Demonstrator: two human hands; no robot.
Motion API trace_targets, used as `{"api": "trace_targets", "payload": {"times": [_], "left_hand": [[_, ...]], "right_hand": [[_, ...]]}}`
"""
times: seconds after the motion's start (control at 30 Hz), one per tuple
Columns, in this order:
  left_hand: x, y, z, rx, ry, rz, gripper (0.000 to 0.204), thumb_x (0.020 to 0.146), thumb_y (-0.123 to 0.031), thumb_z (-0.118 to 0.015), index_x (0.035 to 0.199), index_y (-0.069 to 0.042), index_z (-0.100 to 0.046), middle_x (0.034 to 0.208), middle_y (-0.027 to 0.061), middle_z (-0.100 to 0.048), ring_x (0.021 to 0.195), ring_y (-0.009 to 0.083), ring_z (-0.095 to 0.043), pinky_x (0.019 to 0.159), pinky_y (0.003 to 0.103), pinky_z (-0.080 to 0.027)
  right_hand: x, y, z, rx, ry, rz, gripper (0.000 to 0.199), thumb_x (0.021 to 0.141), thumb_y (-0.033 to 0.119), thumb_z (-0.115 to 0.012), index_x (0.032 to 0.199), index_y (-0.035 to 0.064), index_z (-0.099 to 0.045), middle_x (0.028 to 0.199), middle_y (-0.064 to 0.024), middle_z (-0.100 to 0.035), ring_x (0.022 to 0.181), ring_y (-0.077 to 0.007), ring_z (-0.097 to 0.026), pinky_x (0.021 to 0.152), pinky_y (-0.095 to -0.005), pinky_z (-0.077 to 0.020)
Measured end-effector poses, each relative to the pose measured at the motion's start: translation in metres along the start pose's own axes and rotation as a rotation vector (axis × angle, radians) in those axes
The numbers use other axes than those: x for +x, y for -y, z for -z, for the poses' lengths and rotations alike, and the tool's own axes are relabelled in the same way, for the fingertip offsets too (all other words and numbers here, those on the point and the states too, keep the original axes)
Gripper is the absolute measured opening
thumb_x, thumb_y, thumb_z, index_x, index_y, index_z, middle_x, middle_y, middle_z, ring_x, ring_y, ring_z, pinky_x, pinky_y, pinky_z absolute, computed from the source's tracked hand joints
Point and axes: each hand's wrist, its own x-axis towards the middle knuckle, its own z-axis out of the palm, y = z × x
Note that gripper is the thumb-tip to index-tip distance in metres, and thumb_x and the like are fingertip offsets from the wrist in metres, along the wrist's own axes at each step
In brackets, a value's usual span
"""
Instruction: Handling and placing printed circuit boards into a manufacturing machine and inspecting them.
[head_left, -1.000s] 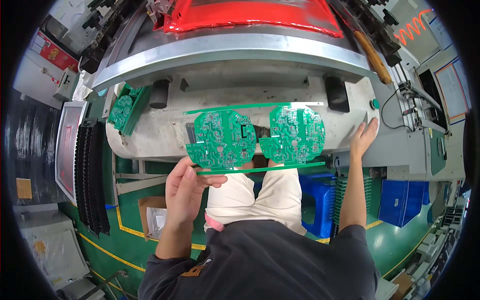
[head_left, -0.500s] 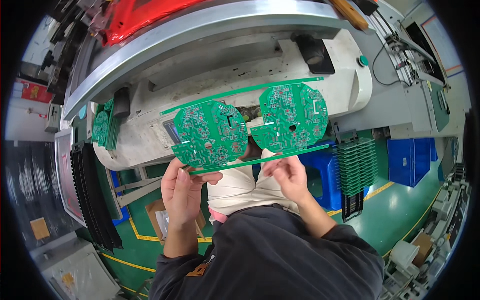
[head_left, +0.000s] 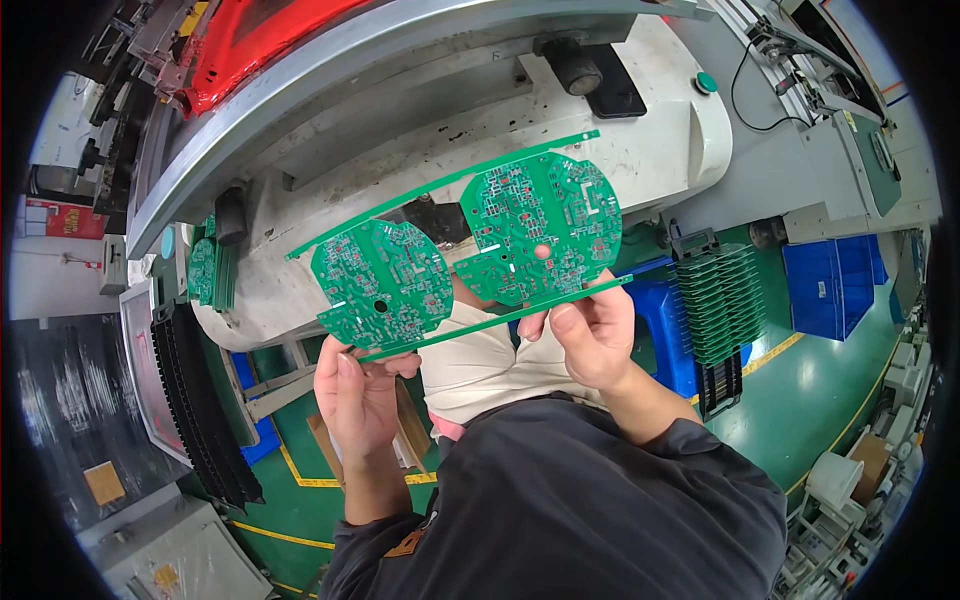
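A green circuit board panel (head_left: 385, 272), two rounded boards joined between thin edge strips, is held tilted in front of me, its right end higher. My left hand (head_left: 362, 385) pinches the lower strip near its left end, thumb on the near side. Farther right along the same strip, my right hand (head_left: 592, 335) grips it with the thumb in front and fingers behind. Small components and solder pads cover the face turned to me.
Behind the panel is a white machine body (head_left: 665, 150) with a metal frame (head_left: 420, 50). A rack of green boards (head_left: 718, 305) stands at right beside a blue stool (head_left: 668, 335) and blue bin (head_left: 828, 285). More boards (head_left: 210, 270) lean at left, near a black rack (head_left: 200, 400).
My right hand has closed on the lower strip; before, it was just below it with loose fingers. The panel has shifted left and tilted a little more.
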Motion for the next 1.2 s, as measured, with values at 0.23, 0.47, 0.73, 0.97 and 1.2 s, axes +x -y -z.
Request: {"api": "trace_targets", "payload": {"times": [0.23, 0.47, 0.73, 0.97, 1.2], "left_hand": [[-0.006, 0.006, -0.008, 0.003, -0.034, 0.033, 0.035, 0.100, -0.020, -0.037, 0.121, 0.007, -0.042, 0.100, 0.0200, -0.062, 0.078, 0.0261, -0.065, 0.070, 0.037, -0.051], [-0.007, 0.013, -0.016, -0.042, 0.010, 0.037, 0.035, 0.099, -0.021, -0.039, 0.119, 0.007, -0.043, 0.100, 0.0188, -0.062, 0.079, 0.0251, -0.065, 0.069, 0.036, -0.052], [-0.008, 0.017, -0.021, -0.041, -0.005, 0.060, 0.036, 0.099, -0.023, -0.040, 0.118, 0.007, -0.043, 0.101, 0.0187, -0.062, 0.076, 0.0256, -0.066, 0.068, 0.035, -0.053], [-0.009, 0.020, -0.024, -0.028, 0.010, 0.066, 0.037, 0.099, -0.023, -0.041, 0.118, 0.008, -0.043, 0.102, 0.0193, -0.061, 0.076, 0.0262, -0.066, 0.069, 0.036, -0.053], [-0.007, 0.022, -0.026, -0.032, 0.000, 0.074, 0.036, 0.098, -0.023, -0.041, 0.117, 0.008, -0.043, 0.101, 0.0190, -0.061, 0.076, 0.0267, -0.066, 0.069, 0.036, -0.054]], "right_hand": [[-0.011, 0.008, 0.002, -0.003, -0.036, -0.001, 0.042, 0.094, 0.009, -0.051, 0.131, -0.0052, -0.039, 0.095, -0.0117, -0.061, 0.079, -0.0141, -0.060, 0.070, -0.0258, -0.0487], [-0.023, 0.020, 0.002, -0.092, -0.116, 0.028, 0.042, 0.094, 0.012, -0.052, 0.130, -0.0064, -0.040, 0.091, -0.0135, -0.062, 0.073, -0.0159, -0.061, 0.064, -0.0264, -0.0501], [-0.033, 0.029, 0.009, -0.120, -0.051, 0.030, 0.042, 0.093, 0.009, -0.054, 0.130, -0.0071, -0.041, 0.095, -0.0144, -0.063, 0.077, -0.0171, -0.064, 0.067, -0.0267, -0.0512], [-0.037, 0.029, 0.013, -0.095, -0.061, 0.028, 0.043, 0.093, 0.010, -0.056, 0.130, -0.0074, -0.041, 0.095, -0.0145, -0.063, 0.076, -0.0167, -0.064, 0.066, -0.0270, -0.0517], [-0.038, 0.027, 0.017, -0.082, -0.083, 0.019, 0.044, 0.093, 0.012, -0.056, 0.129, -0.0070, -0.041, 0.095, -0.0142, -0.063, 0.075, -0.0165, -0.064, 0.066, -0.0266, -0.0512]]}}
